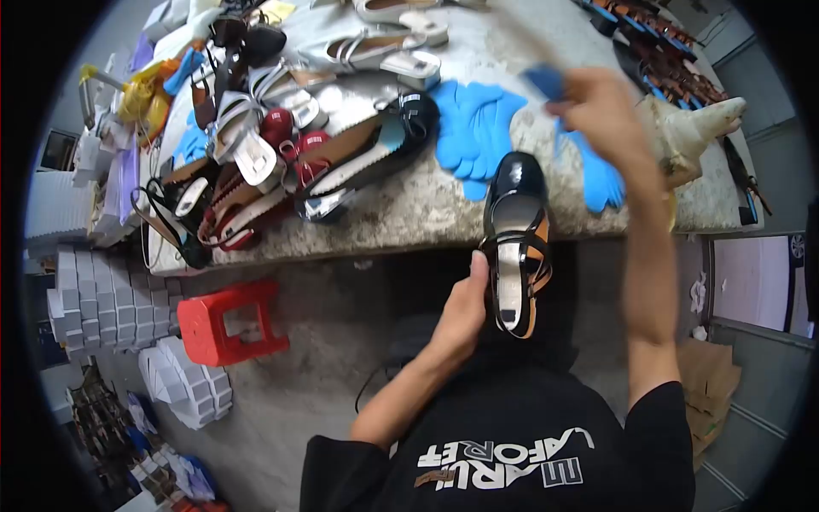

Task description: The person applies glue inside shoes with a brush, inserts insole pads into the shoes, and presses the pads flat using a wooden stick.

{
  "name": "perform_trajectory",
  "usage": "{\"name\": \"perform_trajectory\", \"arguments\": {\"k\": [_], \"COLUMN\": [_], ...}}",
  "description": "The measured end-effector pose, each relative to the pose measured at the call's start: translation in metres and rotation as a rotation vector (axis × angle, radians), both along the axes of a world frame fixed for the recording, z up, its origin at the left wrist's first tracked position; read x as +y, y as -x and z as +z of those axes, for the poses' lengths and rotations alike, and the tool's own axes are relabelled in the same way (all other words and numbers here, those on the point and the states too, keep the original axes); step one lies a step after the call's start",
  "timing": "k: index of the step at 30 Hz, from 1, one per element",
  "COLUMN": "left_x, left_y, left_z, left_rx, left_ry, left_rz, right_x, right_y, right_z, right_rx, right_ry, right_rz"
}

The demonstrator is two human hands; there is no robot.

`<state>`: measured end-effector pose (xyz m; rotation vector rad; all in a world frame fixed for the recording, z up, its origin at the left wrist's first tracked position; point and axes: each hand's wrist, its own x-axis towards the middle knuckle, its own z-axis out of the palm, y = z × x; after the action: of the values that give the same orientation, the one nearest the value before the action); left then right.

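Note:
My left hand [463, 303] is closed around the side of a black patent slingback shoe [519, 181]. The toe points away from me over the table edge, and the pale insole faces up. My right hand [601, 107], smeared by motion, is raised above the table to the right of the toe. Its fingers are closed on a blurred blue object [544, 81] whose kind I cannot make out. Below and beside that hand lie blue gloves [601, 175], with more blue gloves [478, 128] left of the shoe's toe.
Black shoes [367, 149], red shoes [235, 205] and silver shoes [371, 49] crowd the table's left side. A pale shoe last-like form [695, 128] stands at the right. A red stool [230, 324] and stacked white boxes [111, 294] are on the floor at left; cardboard [706, 384] lies right.

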<state>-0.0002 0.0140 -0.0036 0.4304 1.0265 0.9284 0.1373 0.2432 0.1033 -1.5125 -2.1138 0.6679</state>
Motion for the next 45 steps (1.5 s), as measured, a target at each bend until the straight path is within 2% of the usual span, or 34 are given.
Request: {"name": "perform_trajectory", "arguments": {"k": [1, 2, 3, 4, 5, 6, 7, 8, 9, 10, 11, 13, 17, 24, 28, 30, 31, 33, 35, 37, 38, 39, 41, 45], "left_x": [-0.002, -0.002, -0.002, -0.004, -0.004, -0.003, -0.005, -0.009, -0.01, -0.012, -0.014, -0.02, -0.018, -0.022, -0.022, -0.021, -0.021, -0.023, -0.024, -0.024, -0.026, -0.027, -0.031, -0.033], "left_y": [0.0, 0.004, 0.01, 0.014, 0.012, 0.014, 0.016, 0.016, 0.015, 0.019, 0.021, 0.017, 0.011, 0.014, 0.019, 0.019, 0.02, 0.021, 0.021, 0.02, 0.019, 0.019, 0.02, 0.02], "left_z": [-0.008, -0.001, 0.006, 0.003, 0.008, 0.01, 0.011, 0.002, 0.002, -0.007, -0.015, -0.016, -0.007, -0.015, -0.018, -0.016, -0.017, -0.02, -0.021, -0.022, -0.022, -0.024, -0.027, -0.026], "left_rx": [-0.182, -0.243, -0.304, -0.391, -0.41, -0.451, -0.496, -0.526, -0.59, -0.614, -0.64, -0.602, -0.497, -0.528, -0.532, -0.515, -0.515, -0.581, -0.614, -0.622, -0.58, -0.58, -0.47, -0.533], "left_ry": [-0.006, 0.068, 0.138, 0.082, 0.092, 0.073, 0.056, 0.118, 0.122, 0.078, 0.034, 0.084, 0.162, 0.121, 0.126, 0.152, 0.148, 0.167, 0.175, 0.136, 0.19, 0.195, 0.066, 0.059], "left_rz": [0.04, 0.017, -0.005, -0.032, 0.03, 0.026, 0.026, 0.077, 0.092, 0.043, 0.002, 0.045, 0.159, 0.19, 0.146, 0.154, 0.156, 0.201, 0.216, 0.25, 0.279, 0.281, 0.212, 0.189], "right_x": [-0.02, -0.046, -0.075, -0.103, -0.126, -0.14, -0.149, -0.152, -0.16, -0.164, -0.167, -0.175, -0.179, -0.181, -0.179, -0.178, -0.178, -0.179, -0.177, -0.177, -0.18, -0.182, -0.187, -0.188], "right_y": [-0.012, -0.018, -0.022, -0.026, -0.023, -0.02, -0.016, -0.009, -0.01, -0.009, -0.009, -0.006, -0.003, -0.005, -0.007, -0.011, -0.013, -0.018, -0.013, -0.013, -0.013, -0.011, -0.008, -0.008], "right_z": [0.021, 0.04, 0.051, 0.061, 0.064, 0.047, 0.043, 0.009, -0.033, -0.042, -0.047, -0.054, -0.062, -0.072, -0.067, -0.053, -0.047, -0.037, -0.048, -0.053, -0.059, -0.065, -0.074, -0.075], "right_rx": [0.263, 0.426, 0.506, 0.586, 0.575, 0.74, 0.638, 0.484, 0.425, 0.345, 0.345, 0.282, 0.273, 0.299, 0.303, 0.309, 0.308, 0.569, 0.551, 0.301, 0.286, 0.286, 0.347, 0.303], "right_ry": [0.009, -0.018, 0.043, 0.103, 0.243, 0.436, 0.748, 0.639, 0.401, 0.458, 0.474, 0.314, 0.164, 0.007, 0.032, 0.243, 0.24, 0.533, 0.445, 0.38, 0.265, 0.27, 0.06, -0.013], "right_rz": [0.031, 0.165, 0.176, 0.184, 0.072, 0.141, 0.044, 0.179, 0.271, 0.188, 0.185, 0.04, 0.059, 0.087, 0.098, 0.112, 0.115, 0.069, 0.062, 0.103, 0.145, 0.145, 0.139, 0.178]}}
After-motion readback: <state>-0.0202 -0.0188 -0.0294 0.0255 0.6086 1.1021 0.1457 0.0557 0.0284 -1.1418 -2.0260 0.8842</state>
